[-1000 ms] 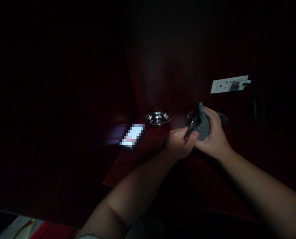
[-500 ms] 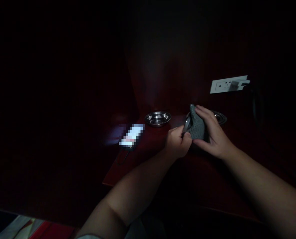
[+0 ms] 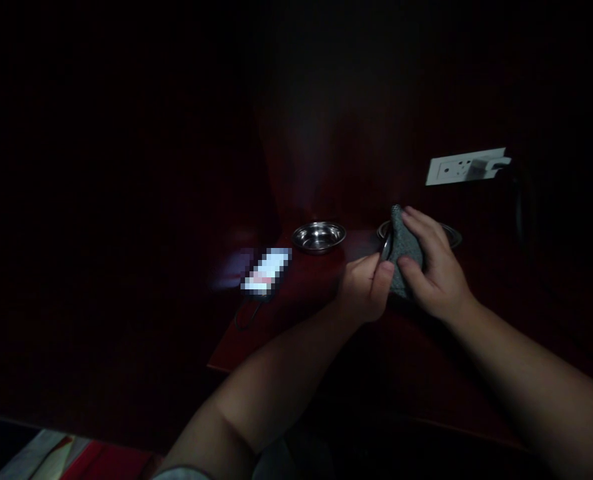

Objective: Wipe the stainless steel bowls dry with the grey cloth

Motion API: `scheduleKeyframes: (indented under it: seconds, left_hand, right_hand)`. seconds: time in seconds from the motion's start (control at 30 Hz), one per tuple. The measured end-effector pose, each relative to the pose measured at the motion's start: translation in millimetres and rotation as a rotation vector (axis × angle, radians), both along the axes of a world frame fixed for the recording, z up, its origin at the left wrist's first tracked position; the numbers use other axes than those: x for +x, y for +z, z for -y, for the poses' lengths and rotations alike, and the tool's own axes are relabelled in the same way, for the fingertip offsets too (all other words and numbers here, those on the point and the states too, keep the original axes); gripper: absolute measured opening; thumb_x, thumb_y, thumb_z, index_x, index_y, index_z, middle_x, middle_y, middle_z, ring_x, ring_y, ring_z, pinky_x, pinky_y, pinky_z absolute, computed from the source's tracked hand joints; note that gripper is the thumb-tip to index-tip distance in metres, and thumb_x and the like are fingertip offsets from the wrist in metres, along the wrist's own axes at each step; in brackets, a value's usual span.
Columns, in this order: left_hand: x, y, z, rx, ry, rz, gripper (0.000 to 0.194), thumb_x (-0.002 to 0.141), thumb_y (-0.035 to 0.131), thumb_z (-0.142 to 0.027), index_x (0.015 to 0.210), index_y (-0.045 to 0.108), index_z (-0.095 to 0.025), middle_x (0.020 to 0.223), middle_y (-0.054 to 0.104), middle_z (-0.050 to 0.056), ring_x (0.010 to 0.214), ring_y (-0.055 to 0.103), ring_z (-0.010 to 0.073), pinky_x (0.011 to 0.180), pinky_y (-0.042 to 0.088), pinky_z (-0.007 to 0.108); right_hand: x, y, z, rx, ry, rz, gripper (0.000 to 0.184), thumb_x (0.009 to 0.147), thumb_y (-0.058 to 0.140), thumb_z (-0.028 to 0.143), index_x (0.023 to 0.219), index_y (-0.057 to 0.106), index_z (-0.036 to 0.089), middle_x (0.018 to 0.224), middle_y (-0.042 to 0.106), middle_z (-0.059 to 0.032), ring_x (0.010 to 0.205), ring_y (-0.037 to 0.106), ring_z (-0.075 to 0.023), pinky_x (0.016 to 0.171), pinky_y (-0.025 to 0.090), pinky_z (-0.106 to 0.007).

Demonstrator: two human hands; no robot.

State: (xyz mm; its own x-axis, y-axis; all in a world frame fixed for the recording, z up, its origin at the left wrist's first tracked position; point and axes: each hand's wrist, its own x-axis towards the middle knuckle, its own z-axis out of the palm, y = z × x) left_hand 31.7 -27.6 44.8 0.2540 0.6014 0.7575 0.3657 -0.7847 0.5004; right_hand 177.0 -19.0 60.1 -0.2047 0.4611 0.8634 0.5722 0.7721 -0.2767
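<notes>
Your left hand (image 3: 366,287) pinches a small dish (image 3: 386,248) on edge, fingers closed on its rim; your right hand (image 3: 434,270) presses a grey cloth (image 3: 404,248) over it, above the dark bench (image 3: 301,293). A bowl (image 3: 319,236) and lit phone (image 3: 266,271) lie left, a plate (image 3: 451,233) behind, a socket (image 3: 464,167) above. Since before, your right fingers have wrapped further over the cloth.

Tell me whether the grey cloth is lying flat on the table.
No, the grey cloth is gripped in the right hand, pressed against a small metal dish.

Left grip (image 3: 367,287) and right grip (image 3: 434,270) closed, touching.
</notes>
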Motion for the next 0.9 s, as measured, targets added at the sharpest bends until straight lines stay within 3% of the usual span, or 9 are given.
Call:
scheduleKeyframes:
  seconds: [0.37,0.63,0.77,0.9]
  left_hand:
    - [4.8,-4.6,0.0,-0.037,0.053,0.008,0.035,0.092,0.023,-0.037,0.08,0.049,-0.016,0.074,0.058,0.005,0.069,0.054,0.0151,0.066,0.045,0.029]
    - [4.3,-5.6,-5.9,-0.043,0.072,0.167,0.041,0.092,0.025,-0.044,0.101,0.051,-0.015,0.088,0.061,0.008,0.078,0.057,0.0173,0.072,0.048,0.031]
    - [1.9,-5.0,-9.5,-0.004,0.083,0.158,0.044,0.091,0.023,-0.048,0.095,0.052,-0.014,0.081,0.058,0.007,0.071,0.054,0.0157,0.065,0.047,0.029]
    - [1.7,-6.0,-11.7,0.03,0.107,0.131,0.045,0.09,0.022,-0.051,0.082,0.05,-0.015,0.073,0.055,0.006,0.066,0.052,0.0149,0.06,0.044,0.028]
  right_hand:
    - [-2.0,-5.7,-1.7,-0.047,0.05,0.07,0.067,0.084,0.047,0.037,0.144,0.02,0.024,0.152,0.019,-0.0081,0.139,0.019,-0.0309,0.109,0.022,-0.057]
    - [-11.4,-17.5,1.4,-0.284,0.189,0.013,0.073,0.088,0.042,0.037,0.147,-0.001,0.026,0.155,0.007,-0.0044,0.141,0.013,-0.027,0.111,0.019,-0.054]
    - [-13.0,-26.0,-2.0,-0.419,0.253,-0.084,0.066,0.089,0.039,0.042,0.146,0.008,0.03,0.151,0.025,-0.0028,0.138,0.025,-0.0262,0.109,0.023,-0.055]
    - [-9.7,-40.3,-11.2,-0.521,0.286,-0.202,0.055,0.09,0.036,0.043,0.142,0.027,0.03,0.139,0.046,-0.0044,0.13,0.039,-0.0253,0.104,0.036,-0.049]
